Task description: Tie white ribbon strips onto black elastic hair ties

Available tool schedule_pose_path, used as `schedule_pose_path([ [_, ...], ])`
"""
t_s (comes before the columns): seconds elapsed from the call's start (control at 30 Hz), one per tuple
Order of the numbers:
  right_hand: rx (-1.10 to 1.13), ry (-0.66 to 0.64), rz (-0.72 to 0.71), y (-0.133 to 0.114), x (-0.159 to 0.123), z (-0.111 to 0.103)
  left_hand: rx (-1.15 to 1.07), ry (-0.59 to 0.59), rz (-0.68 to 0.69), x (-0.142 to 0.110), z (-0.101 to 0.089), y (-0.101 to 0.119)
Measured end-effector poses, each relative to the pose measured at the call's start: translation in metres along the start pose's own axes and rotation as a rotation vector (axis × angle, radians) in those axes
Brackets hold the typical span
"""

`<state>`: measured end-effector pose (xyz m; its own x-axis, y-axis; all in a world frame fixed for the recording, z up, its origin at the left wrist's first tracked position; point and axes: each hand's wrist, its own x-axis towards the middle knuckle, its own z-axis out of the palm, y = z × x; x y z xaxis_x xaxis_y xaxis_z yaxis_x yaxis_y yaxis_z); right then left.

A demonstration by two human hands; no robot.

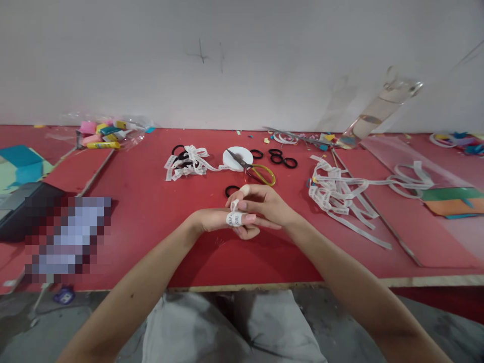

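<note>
Both hands meet in front of me above the red table (242,264). A white printed ribbon (235,218) loops around the thumb of my left hand (214,220), whose other fingers are curled underneath. My right hand (274,204) is closed on part of the same ribbon, pressing it against the left hand. Just behind my fingers lies a black hair tie (232,191), partly hidden. Beyond it, scissors with yellow handles (264,174) rest on a round white ribbon spool (239,158).
Black hair ties (283,159) lie behind the scissors. Ribbon bows (191,161) sit left of the spool, tangled ribbon strips (336,189) to the right. A tilted clear bottle (378,113) leans near the wall. A blurred phone (71,234) lies left, below a bag of colourful items (108,132).
</note>
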<state>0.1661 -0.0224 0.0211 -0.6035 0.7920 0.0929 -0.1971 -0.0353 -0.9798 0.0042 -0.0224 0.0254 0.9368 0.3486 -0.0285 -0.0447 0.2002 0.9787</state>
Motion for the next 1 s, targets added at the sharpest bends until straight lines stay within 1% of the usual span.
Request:
schedule_pose_path([
  [0.03, 0.033, 0.022, 0.006, -0.001, 0.000, 0.001, 0.020, -0.138, -0.031, 0.000, 0.000, 0.000],
  [0.07, 0.056, 0.038, 0.010, -0.002, 0.000, 0.002, 0.022, -0.213, -0.018, 0.001, -0.001, -0.001],
  [0.1, 0.067, 0.049, 0.010, -0.002, 0.000, 0.002, 0.015, -0.246, -0.001, 0.001, -0.002, -0.001],
  [0.2, 0.030, 0.030, 0.043, -0.003, 0.001, 0.003, -0.036, -0.220, 0.039, 0.003, -0.002, -0.005],
  [0.3, 0.032, -0.031, 0.090, 0.000, 0.001, 0.003, -0.081, -0.220, 0.003, 0.006, 0.000, -0.009],
  [0.37, 0.061, -0.035, 0.065, 0.002, 0.001, 0.003, -0.115, -0.253, -0.032, 0.008, 0.003, -0.011],
  [0.47, 0.061, 0.049, -0.030, 0.003, 0.003, 0.003, -0.198, -0.279, -0.038, 0.011, 0.004, -0.016],
  [0.6, 0.022, 0.220, -0.167, 0.006, 0.007, 0.000, -0.294, -0.227, 0.013, 0.014, 0.005, -0.020],
  [0.73, -0.065, 0.370, -0.292, 0.012, 0.010, -0.007, -0.315, -0.234, 0.047, 0.014, 0.008, -0.017],
  [0.83, -0.170, 0.430, -0.309, 0.012, 0.010, -0.009, -0.321, -0.228, 0.052, 0.014, 0.008, -0.016],
  [1.0, -0.239, 0.438, -0.285, 0.009, 0.009, -0.004, -0.297, -0.221, -0.011, 0.015, 0.008, -0.019],
])
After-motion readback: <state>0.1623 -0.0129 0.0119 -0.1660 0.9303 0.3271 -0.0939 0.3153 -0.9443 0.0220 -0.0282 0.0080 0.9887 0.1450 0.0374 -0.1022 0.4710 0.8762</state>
